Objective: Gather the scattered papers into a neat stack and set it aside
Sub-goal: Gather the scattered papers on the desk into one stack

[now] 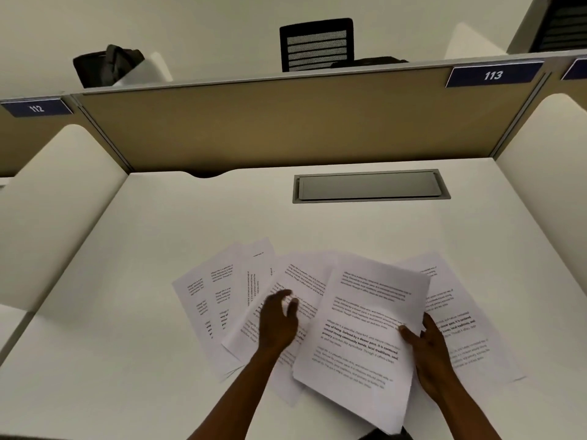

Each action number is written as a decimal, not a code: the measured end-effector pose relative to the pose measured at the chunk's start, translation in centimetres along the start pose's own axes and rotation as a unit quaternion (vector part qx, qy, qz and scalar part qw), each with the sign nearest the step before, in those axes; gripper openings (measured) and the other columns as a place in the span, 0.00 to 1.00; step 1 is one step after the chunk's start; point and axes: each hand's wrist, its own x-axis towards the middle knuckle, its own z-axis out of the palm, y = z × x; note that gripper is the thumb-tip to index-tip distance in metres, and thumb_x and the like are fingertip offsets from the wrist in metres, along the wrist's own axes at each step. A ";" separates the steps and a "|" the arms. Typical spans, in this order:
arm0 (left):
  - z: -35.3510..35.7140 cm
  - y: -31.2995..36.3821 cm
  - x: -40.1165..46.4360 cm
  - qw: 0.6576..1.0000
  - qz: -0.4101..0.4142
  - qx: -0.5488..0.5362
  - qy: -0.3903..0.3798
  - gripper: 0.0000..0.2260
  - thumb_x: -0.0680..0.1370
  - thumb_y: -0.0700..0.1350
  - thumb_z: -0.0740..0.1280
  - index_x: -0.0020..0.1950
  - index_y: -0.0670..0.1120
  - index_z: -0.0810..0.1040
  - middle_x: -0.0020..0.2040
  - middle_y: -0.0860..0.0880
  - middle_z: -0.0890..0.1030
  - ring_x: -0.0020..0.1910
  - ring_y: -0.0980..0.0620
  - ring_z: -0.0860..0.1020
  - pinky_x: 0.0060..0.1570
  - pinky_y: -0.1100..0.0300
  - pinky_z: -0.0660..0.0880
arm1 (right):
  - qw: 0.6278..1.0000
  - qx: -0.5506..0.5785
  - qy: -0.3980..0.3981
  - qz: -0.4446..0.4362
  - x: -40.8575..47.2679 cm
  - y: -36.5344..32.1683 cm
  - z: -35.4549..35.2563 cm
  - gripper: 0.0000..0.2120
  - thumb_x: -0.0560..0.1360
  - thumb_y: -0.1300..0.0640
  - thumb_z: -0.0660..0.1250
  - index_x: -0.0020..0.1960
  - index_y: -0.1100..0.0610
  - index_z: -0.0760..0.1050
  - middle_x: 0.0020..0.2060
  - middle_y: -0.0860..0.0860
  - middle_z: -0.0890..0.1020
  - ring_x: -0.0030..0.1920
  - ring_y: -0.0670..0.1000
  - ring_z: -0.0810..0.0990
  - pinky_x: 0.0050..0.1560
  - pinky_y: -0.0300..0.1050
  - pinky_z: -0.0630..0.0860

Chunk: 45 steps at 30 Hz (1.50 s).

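Observation:
Several printed white sheets lie fanned across the near part of the white desk (190, 217). My right hand (425, 347) grips the right edge of a small stack of papers (359, 328), thumb on top, tilted over the spread. My left hand (279, 319) hovers with fingers apart over a loose sheet (305, 281) in the middle, slightly blurred. More loose sheets (209, 296) spread to the left. Another sheet (457, 322) lies flat at the right, partly under the held stack.
A grey cable hatch (370, 185) is set into the desk's far side. A tan divider panel (286, 122) labelled 113 closes the back, with white side partitions (54, 201) left and right. Beyond it stand a black chair (317, 42) and a dark bag (104, 65).

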 end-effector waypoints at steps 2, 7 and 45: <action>-0.8 -1.6 1.3 0.995 -0.016 0.074 0.066 0.19 0.80 0.46 0.66 0.71 0.47 0.72 0.70 0.43 0.72 0.69 0.43 0.71 0.67 0.48 0.71 | 0.999 0.017 0.011 0.028 0.0 0.4 -0.2 0.24 0.77 0.67 0.66 0.68 0.48 0.71 0.60 0.52 0.81 0.57 0.55 0.80 0.60 0.54 0.75; -1.8 -4.3 3.0 0.975 -0.060 0.215 0.020 0.32 0.78 0.53 0.69 0.79 0.48 0.61 0.76 0.44 0.64 0.74 0.43 0.63 0.72 0.47 0.62 | 0.998 0.024 0.016 0.056 -0.3 1.0 1.1 0.23 0.77 0.68 0.66 0.68 0.51 0.70 0.54 0.51 0.81 0.52 0.53 0.81 0.53 0.49 0.77; -5.2 -1.6 4.7 0.938 -0.140 -0.200 -0.244 0.19 0.76 0.34 0.71 0.66 0.42 0.77 0.56 0.39 0.85 0.51 0.38 0.85 0.48 0.44 0.83 | 0.954 -0.293 0.022 -0.061 0.8 0.0 9.1 0.19 0.75 0.51 0.70 0.64 0.50 0.73 0.53 0.51 0.83 0.46 0.45 0.81 0.47 0.40 0.78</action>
